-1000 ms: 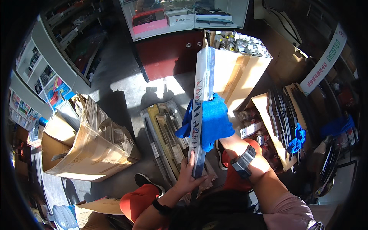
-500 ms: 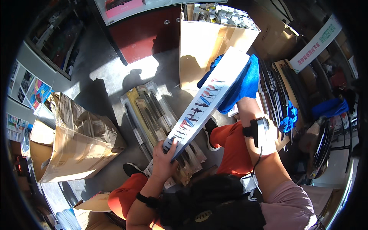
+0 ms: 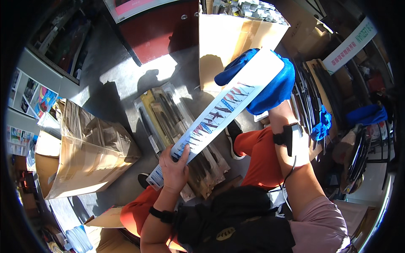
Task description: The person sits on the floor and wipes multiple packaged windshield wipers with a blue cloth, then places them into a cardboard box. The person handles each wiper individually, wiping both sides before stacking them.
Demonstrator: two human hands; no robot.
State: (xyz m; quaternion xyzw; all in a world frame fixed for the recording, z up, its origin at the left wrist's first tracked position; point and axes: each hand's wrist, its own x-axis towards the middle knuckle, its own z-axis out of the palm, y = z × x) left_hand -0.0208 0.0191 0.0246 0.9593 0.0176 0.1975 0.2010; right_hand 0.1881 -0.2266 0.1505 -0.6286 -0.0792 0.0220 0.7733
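A long, narrow white box (image 3: 217,111) printed with a row of small tool-like pictures slants in front of me, its far end up and to the right. My left hand (image 3: 174,166) is closed round its near part, thumb on the printed face. A blue cloth (image 3: 276,86) wraps both sides of the far part. My right hand (image 3: 278,105) reaches into that cloth and grips it against the box; its fingers are hidden underneath. Below the box, several long packaged pieces with dark blades (image 3: 162,114) lie side by side on the floor.
An open carton (image 3: 93,166) full of torn cardboard stands at the left. Another tall carton (image 3: 236,38), filled with small packets, stands ahead. On the right are long dark strips (image 3: 322,86), a bunched blue cloth (image 3: 322,126) and a white sign (image 3: 350,46).
The box has turned its printed face more toward me, and its near end has come down and left with my left hand. The right hand and cloth have shifted slightly right.
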